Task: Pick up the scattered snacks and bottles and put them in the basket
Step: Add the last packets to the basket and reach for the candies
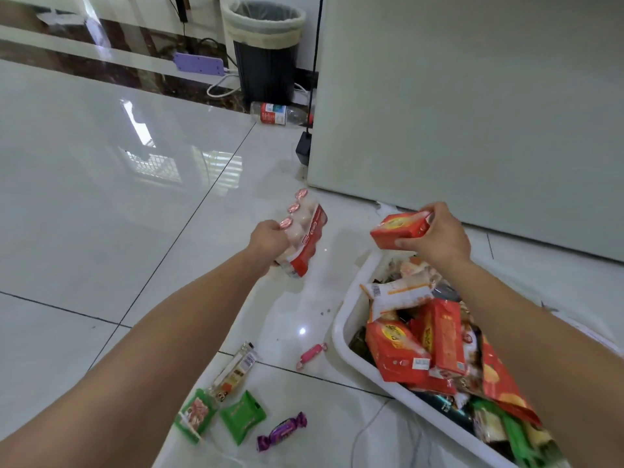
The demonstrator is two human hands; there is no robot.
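My left hand [268, 239] grips a shrink-wrapped pack of small drink bottles [305, 236] with red foil caps, held above the floor left of the basket. My right hand [437, 236] holds a red snack box [400, 229] over the far end of the white basket [341, 327]. The basket is heaped with red boxes and snack packets. On the floor near me lie a long clear snack bar [236, 371], two green packets [197, 415] [243, 417], a purple candy [282, 432] and a pink candy [310, 356]. A clear plastic bottle [282, 113] lies far off by a bin.
A black waste bin [265, 50] with a liner stands at the back. A purple power strip [199, 64] and cables lie left of it. A large pale cabinet [472, 106] rises on the right. A thin white cable [366, 430] runs beside the basket.
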